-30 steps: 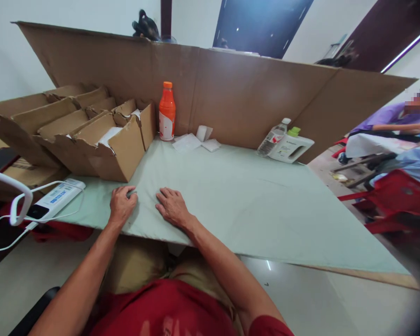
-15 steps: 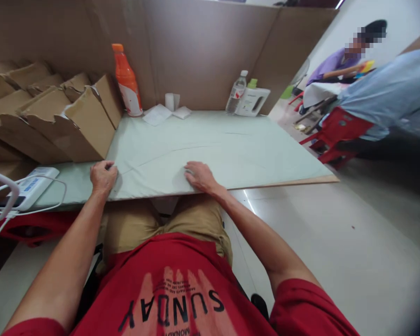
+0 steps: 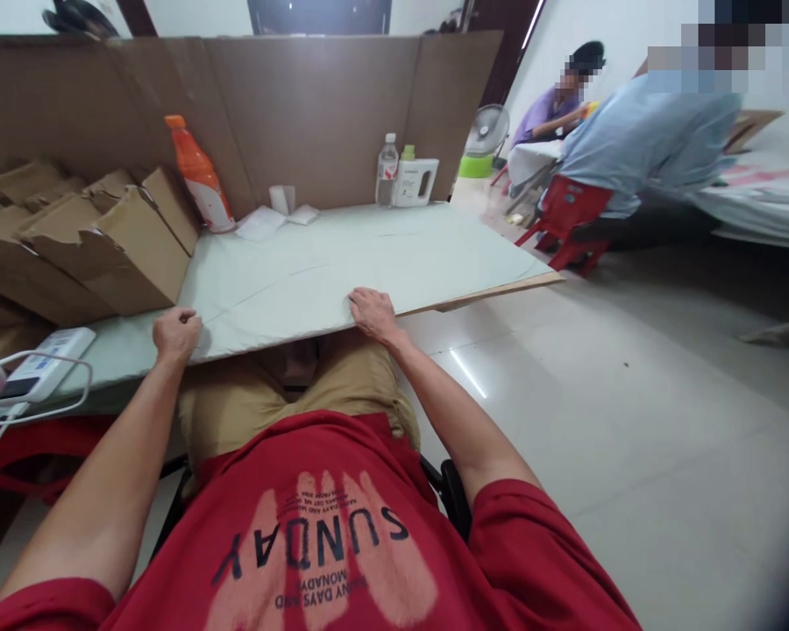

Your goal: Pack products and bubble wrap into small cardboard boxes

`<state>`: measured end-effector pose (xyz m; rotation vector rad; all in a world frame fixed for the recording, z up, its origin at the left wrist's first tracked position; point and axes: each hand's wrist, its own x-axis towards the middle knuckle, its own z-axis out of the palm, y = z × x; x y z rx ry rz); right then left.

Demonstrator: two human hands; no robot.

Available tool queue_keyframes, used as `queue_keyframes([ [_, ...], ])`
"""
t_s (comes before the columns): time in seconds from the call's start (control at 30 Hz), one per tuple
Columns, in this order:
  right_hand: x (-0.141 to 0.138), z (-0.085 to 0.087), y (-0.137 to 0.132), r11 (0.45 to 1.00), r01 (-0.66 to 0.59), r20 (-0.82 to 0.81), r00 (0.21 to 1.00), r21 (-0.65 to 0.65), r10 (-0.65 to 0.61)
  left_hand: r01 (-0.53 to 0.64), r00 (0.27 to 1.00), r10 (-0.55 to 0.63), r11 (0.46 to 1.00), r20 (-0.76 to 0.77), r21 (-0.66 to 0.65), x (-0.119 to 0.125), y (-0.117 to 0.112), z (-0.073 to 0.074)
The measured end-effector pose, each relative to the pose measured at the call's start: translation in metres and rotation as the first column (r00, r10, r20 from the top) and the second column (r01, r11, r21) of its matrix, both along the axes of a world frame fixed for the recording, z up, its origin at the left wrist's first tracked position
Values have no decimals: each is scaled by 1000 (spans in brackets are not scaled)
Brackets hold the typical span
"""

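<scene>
My left hand (image 3: 176,332) rests on the pale green table covering (image 3: 263,298) near its front edge. Its fingers are curled into a loose fist, and nothing shows in them. My right hand (image 3: 373,312) lies palm down at the same edge, fingers stretched forward and slightly bent, holding nothing. Left of my left hand is a white power strip (image 3: 46,368) with a white cable. Cardboard dividers (image 3: 138,254) stand beyond that hand.
Against the cardboard wall (image 3: 316,123) stand an orange bottle (image 3: 201,175), white tissues (image 3: 261,223), a clear bottle (image 3: 387,172) and a white jug (image 3: 415,181). On the right, one person sits on a red chair (image 3: 575,215), another person beyond. A fan (image 3: 487,131) stands behind.
The head view has shifted, showing more of the room at the back and right. Both hands remain on the table near its front edge, with little change in pose.
</scene>
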<state>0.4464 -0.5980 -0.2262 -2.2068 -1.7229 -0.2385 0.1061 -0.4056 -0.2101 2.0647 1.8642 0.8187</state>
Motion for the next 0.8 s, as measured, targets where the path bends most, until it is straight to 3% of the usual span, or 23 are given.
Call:
queue_keyframes([
  [0.8,-2,-7,-3,998,22,93,995,52,-26,-21,973,-5,994,230,110,-5,-4,-9],
])
